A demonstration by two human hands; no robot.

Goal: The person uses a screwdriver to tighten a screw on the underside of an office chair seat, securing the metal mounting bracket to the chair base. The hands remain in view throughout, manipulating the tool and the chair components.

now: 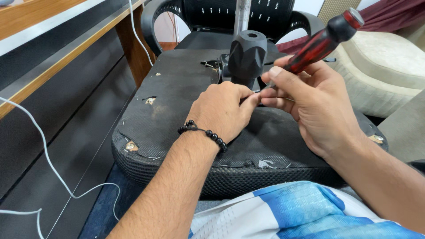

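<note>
An office chair lies upside down, the black fabric underside of its seat facing up across my lap. A black plastic knob-shaped mount and a metal pole rise from its middle. My right hand grips a screwdriver with a red and black handle, the shaft pointing down towards the seat bottom and hidden behind my fingers. My left hand, with a black bead bracelet on the wrist, rests on the seat with fingertips pinched at the screwdriver's tip.
A wooden desk edge with a dark panel runs along the left. White cables trail over the floor. A cream padded seat stands at the right. The chair's backrest and armrests lie at the far side.
</note>
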